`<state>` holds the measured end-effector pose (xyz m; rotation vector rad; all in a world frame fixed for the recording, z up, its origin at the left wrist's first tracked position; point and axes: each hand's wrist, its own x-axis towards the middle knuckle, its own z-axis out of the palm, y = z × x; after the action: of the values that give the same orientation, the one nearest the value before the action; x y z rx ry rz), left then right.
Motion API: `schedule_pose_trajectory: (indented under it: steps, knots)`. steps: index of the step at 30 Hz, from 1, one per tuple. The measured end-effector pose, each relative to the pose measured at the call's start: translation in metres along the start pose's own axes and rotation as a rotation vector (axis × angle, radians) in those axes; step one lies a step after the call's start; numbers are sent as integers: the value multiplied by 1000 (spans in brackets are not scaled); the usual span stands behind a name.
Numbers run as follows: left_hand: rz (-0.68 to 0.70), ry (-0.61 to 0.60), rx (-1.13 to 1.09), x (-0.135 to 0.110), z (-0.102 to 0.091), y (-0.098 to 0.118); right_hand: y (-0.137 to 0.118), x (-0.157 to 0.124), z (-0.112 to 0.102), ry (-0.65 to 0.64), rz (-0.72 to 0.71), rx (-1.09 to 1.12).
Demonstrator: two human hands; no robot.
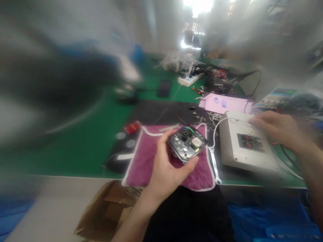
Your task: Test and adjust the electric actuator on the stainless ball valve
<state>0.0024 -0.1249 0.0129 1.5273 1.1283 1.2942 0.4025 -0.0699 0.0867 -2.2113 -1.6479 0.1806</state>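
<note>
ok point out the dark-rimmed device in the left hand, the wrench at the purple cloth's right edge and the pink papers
Dark-rimmed device (186,145): head view, exposed inner face.
Wrench (215,166): head view, middle of its shaft.
Pink papers (231,105): head view, top sheet.

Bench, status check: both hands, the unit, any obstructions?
Left hand holding circuit unit over purple cloth. Right hand near metal box, hold unclear. Possible snag: white cable looping across box top. Wrench at cloth's right edge.
</note>
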Motion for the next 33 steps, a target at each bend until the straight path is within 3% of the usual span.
schedule_pose_trajectory:
  steps: [16, 33]
  knots:
    - [35, 5, 32, 1, 0, 9, 1, -2, 2, 22, 30, -46]
    - [49, -12, 17, 2, -2, 2, 12, -3, 4, 63, -80, -47]
